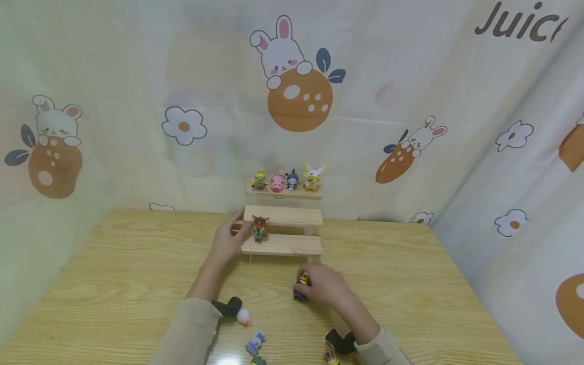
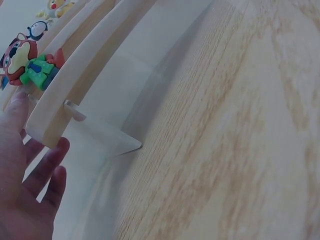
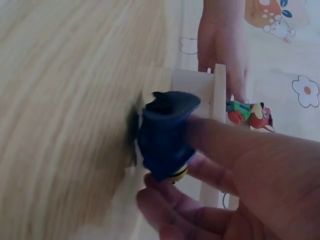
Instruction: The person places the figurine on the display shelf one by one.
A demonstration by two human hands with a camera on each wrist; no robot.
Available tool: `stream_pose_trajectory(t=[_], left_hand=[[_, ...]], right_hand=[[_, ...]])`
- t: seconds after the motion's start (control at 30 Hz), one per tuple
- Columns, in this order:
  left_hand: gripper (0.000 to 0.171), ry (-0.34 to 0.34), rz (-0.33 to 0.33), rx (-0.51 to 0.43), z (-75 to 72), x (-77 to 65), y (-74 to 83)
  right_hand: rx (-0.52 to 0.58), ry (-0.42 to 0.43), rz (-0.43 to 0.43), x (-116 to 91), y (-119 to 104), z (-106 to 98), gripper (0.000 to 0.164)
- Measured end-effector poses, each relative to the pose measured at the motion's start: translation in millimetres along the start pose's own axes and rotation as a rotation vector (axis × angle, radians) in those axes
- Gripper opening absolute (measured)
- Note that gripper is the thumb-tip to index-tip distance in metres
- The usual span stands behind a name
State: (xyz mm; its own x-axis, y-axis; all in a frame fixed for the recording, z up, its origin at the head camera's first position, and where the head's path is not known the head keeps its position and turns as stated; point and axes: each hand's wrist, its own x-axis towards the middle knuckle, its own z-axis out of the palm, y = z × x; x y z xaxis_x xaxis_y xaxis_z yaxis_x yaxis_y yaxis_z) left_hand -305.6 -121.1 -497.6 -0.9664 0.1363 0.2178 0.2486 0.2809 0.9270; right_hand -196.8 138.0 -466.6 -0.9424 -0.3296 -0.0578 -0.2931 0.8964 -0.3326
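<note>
A fox figurine (image 1: 259,229) in a green jacket stands at the left end of the lowest board of a tiered wooden shelf (image 1: 292,245). My left hand (image 1: 229,238) is at that end, its thumb close by the fox and its fingers around the board's end in the left wrist view. In front of the shelf, my right hand (image 1: 323,285) pinches a dark blue and yellow figurine (image 1: 299,293) between thumb and fingers, low over the table. The right wrist view shows its blue cape-like back (image 3: 167,135); its face is hidden.
On the top board stand a yellow-helmeted figurine (image 1: 259,180), a pink pig (image 1: 277,183), a dark blue figurine (image 1: 292,180) and a white-and-yellow one (image 1: 313,177). Nearer me lie a white figurine (image 1: 244,317), a blue-grey one (image 1: 255,342) and a crowned one (image 1: 330,356). A patterned curtain (image 1: 219,167) hangs behind.
</note>
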Motion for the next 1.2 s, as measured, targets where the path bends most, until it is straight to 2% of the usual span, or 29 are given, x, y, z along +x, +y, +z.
stream_pose_trajectory(t=[0.37,0.6,0.83,1.03,1.2], left_hand=[[0.061,0.015,0.006,0.004,0.8,1.4,3.4],[0.063,0.019,0.01,0.012,1.0,0.9,4.6],[0.062,0.018,0.0,0.011,1.7,2.6,3.6],[0.061,0.019,-0.015,0.008,1.0,3.5,3.5],[0.06,0.019,-0.001,0.009,1.0,2.7,2.3]], right_hand=[[0.121,0.044,-0.088,5,8,-4,0.018],[0.175,0.002,-0.132,5,11,-6,0.03],[0.324,-0.109,-0.219,4,18,-12,0.03],[0.321,-0.15,-0.286,4,22,-19,0.023],[0.291,-0.146,-0.269,2,17,-19,0.017]])
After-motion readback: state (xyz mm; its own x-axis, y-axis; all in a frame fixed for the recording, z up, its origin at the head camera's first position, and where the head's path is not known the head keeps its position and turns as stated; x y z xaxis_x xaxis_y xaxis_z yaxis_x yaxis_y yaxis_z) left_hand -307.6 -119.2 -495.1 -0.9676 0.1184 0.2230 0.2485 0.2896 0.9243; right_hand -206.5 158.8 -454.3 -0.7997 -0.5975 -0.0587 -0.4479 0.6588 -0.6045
